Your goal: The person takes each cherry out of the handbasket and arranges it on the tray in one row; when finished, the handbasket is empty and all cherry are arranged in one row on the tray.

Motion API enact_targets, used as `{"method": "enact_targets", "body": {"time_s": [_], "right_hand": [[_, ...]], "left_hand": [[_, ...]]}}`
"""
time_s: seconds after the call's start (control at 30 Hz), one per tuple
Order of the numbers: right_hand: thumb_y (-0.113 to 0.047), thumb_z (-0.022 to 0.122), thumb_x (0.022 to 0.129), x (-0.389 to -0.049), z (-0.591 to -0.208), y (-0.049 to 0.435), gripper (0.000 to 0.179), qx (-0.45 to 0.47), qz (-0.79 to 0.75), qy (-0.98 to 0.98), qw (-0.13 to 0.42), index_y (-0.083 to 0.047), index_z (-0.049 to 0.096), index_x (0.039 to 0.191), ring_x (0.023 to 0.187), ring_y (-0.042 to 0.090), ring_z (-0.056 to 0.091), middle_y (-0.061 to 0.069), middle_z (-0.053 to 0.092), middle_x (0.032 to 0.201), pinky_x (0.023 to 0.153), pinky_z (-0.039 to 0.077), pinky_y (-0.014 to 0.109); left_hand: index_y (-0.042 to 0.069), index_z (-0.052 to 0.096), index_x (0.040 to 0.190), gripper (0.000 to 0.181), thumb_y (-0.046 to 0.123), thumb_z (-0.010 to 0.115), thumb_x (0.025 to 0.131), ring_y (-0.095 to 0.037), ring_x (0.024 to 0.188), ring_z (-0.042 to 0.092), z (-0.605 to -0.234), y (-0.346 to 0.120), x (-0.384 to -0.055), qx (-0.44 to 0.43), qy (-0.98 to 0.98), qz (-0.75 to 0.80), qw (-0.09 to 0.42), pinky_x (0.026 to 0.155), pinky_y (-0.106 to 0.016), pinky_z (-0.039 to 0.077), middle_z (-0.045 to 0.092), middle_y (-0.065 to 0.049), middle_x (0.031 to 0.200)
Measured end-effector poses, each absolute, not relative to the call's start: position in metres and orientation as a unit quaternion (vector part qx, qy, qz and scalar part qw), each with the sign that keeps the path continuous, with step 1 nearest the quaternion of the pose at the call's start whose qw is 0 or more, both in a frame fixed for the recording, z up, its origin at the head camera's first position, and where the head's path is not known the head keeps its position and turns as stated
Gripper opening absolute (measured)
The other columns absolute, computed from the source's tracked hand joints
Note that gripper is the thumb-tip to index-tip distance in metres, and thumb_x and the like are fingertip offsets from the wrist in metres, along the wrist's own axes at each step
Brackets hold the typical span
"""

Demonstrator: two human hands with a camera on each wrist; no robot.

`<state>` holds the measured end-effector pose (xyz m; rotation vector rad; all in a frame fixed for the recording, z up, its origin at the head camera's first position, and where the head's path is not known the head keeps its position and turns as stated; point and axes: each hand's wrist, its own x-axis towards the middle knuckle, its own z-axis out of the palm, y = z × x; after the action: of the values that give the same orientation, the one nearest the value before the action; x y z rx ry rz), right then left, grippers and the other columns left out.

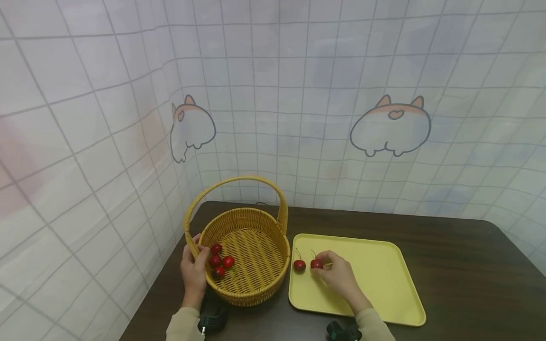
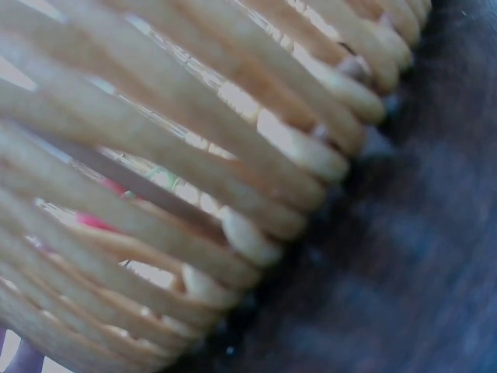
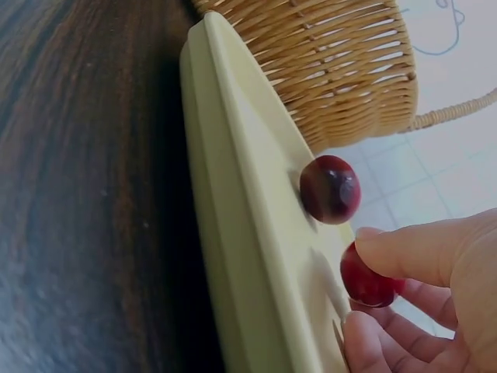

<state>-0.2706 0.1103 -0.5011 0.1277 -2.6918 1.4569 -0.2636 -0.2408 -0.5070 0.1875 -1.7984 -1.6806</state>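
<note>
My right hand (image 1: 339, 277) pinches a dark red cherry (image 1: 316, 264) between thumb and fingers over the yellow tray (image 1: 375, 303). In the right wrist view the pinched cherry (image 3: 365, 280) shows beside the thumb. Another cherry (image 1: 299, 265), its stem upward, lies on the tray just left of it. My left hand (image 1: 195, 270) grips the left side of the woven basket (image 1: 260, 296) at its rim, by the handle's foot. Several cherries (image 1: 228, 262) lie together inside the basket, at its left. The left wrist view shows the basket's woven wall (image 2: 194, 140) close up.
Basket and tray stand side by side on a dark wooden table (image 1: 465, 274). The basket's tall arched handle (image 1: 239, 179) rises above its rim. Behind the table hangs a white checked cloth (image 1: 298, 118) with cartoon animal drawings.
</note>
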Motion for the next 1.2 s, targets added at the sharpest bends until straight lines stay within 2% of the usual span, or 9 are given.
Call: {"method": "enact_targets", "body": {"time_s": [0.2, 0.43, 0.57, 0.67, 0.97, 1.2], "right_hand": [[-0.012, 0.083, 0.076, -0.2694, -0.5009, 0.1078, 0.026, 0.049, 0.456, -0.888, 0.038, -0.011, 0.068, 0.098, 0.074, 0.012, 0.058, 0.002, 0.068, 0.093, 0.063, 0.045, 0.03], [-0.011, 0.082, 0.076, -0.2685, -0.5011, 0.1064, 0.026, 0.049, 0.453, -0.889, 0.036, -0.01, 0.07, 0.099, 0.073, 0.013, 0.057, 0.003, 0.069, 0.094, 0.057, 0.044, 0.029], [-0.012, 0.083, 0.076, -0.2677, -0.4998, 0.1057, 0.026, 0.051, 0.446, -0.893, 0.041, -0.01, 0.07, 0.099, 0.072, 0.012, 0.057, 0.003, 0.069, 0.094, 0.058, 0.043, 0.028], [-0.012, 0.083, 0.076, -0.267, -0.4985, 0.1051, 0.027, 0.051, 0.446, -0.892, 0.042, -0.01, 0.07, 0.1, 0.073, 0.012, 0.056, 0.003, 0.069, 0.094, 0.061, 0.042, 0.029], [-0.014, 0.083, 0.076, -0.2673, -0.4984, 0.1039, 0.029, 0.051, 0.444, -0.894, 0.039, -0.009, 0.07, 0.102, 0.075, 0.012, 0.056, 0.002, 0.069, 0.094, 0.065, 0.043, 0.03], [-0.013, 0.082, 0.077, -0.2663, -0.4949, 0.106, 0.032, 0.062, 0.442, -0.895, 0.029, -0.007, 0.069, 0.105, 0.078, 0.014, 0.059, 0.004, 0.069, 0.099, 0.065, 0.045, 0.031]], "left_hand": [[0.002, 0.056, 0.132, 0.037, 0.004, 0.059, 0.095, -0.009, 0.087, 0.049, -0.5075, -0.241, -0.2644, 0.075, -0.689, -0.644, 0.326, 0.074, -0.016, 0.04, 0.05, -0.002, 0.094], [0.001, 0.057, 0.131, 0.036, 0.003, 0.059, 0.094, -0.01, 0.094, 0.051, -0.5078, -0.2408, -0.2654, 0.077, -0.688, -0.643, 0.327, 0.076, -0.013, 0.042, 0.051, 0.003, 0.094], [0.0, 0.057, 0.13, 0.036, 0.002, 0.059, 0.094, -0.012, 0.095, 0.051, -0.507, -0.2408, -0.2653, 0.074, -0.686, -0.647, 0.325, 0.077, -0.013, 0.042, 0.051, -0.003, 0.097], [0.0, 0.057, 0.131, 0.036, 0.002, 0.058, 0.095, -0.012, 0.093, 0.05, -0.5067, -0.2412, -0.2647, 0.074, -0.684, -0.65, 0.322, 0.077, -0.015, 0.041, 0.051, -0.005, 0.098], [0.002, 0.055, 0.134, 0.037, 0.003, 0.057, 0.096, -0.008, 0.085, 0.048, -0.5061, -0.2416, -0.2628, 0.073, -0.687, -0.65, 0.316, 0.074, -0.017, 0.039, 0.05, 0.002, 0.093], [0.003, 0.056, 0.133, 0.037, 0.004, 0.057, 0.097, -0.008, 0.084, 0.048, -0.5055, -0.2415, -0.2623, 0.073, -0.688, -0.65, 0.314, 0.072, -0.017, 0.039, 0.05, -0.001, 0.095]]}}
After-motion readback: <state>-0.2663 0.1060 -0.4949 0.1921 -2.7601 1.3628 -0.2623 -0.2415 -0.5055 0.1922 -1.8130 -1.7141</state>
